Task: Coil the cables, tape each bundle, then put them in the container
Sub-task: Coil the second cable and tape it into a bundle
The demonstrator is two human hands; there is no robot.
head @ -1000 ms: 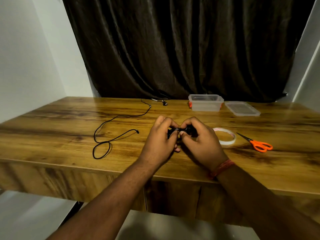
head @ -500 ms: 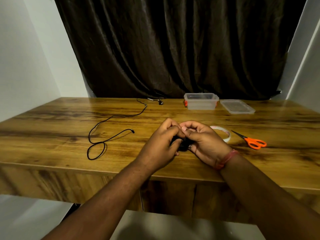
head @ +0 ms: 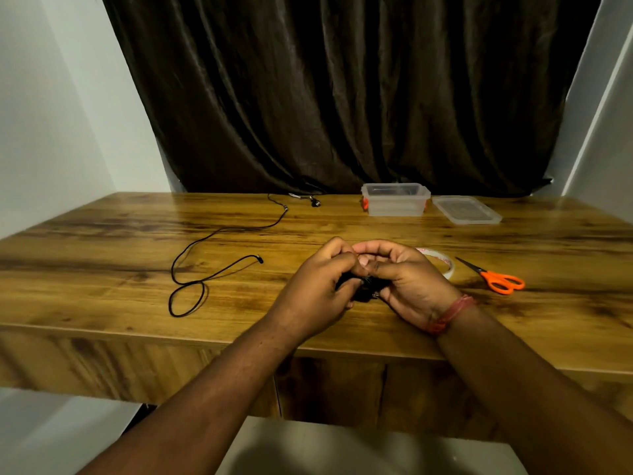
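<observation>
Both hands, left hand (head: pixel 317 289) and right hand (head: pixel 407 282), are closing their grip on the coiled black cable bundle (head: pixel 364 290); the tape roll (head: pixel 442 262) is lying just beyond the right hand, nearer it.
</observation>
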